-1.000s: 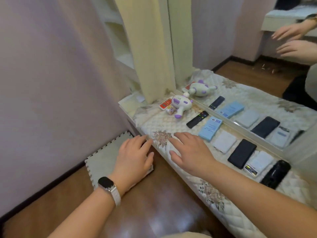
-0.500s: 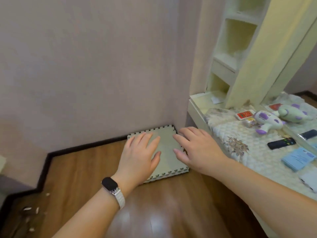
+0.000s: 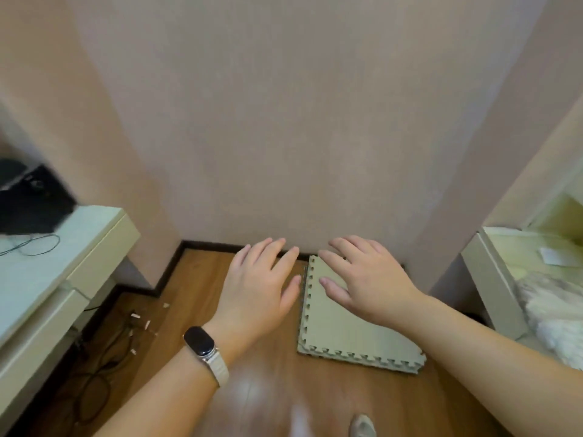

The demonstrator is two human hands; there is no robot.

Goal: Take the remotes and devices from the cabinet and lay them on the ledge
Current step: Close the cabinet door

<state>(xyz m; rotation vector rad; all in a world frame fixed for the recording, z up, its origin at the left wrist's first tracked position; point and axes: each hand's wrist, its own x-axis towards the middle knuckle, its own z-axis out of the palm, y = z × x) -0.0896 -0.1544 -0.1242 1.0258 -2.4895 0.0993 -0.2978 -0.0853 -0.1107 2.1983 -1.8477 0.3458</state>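
View swung left; ledge (image 3: 504, 279) mostly cut off, devices unseen; 2 hands, left hand (image 3: 258, 288) and right hand (image 3: 366, 279), spread, apparently empty.

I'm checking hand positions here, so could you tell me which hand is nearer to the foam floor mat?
Right. The right hand hovers open over the foam floor mat, above its far left corner; the left hand is beside the mat's left edge, over wooden floor.

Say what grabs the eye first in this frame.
Two bare hands held out mid-frame, left hand and right hand, both open and holding nothing. Below the right one, a foam mat tile lies on the wood floor against the wall. A dark smartwatch sits on the left wrist.
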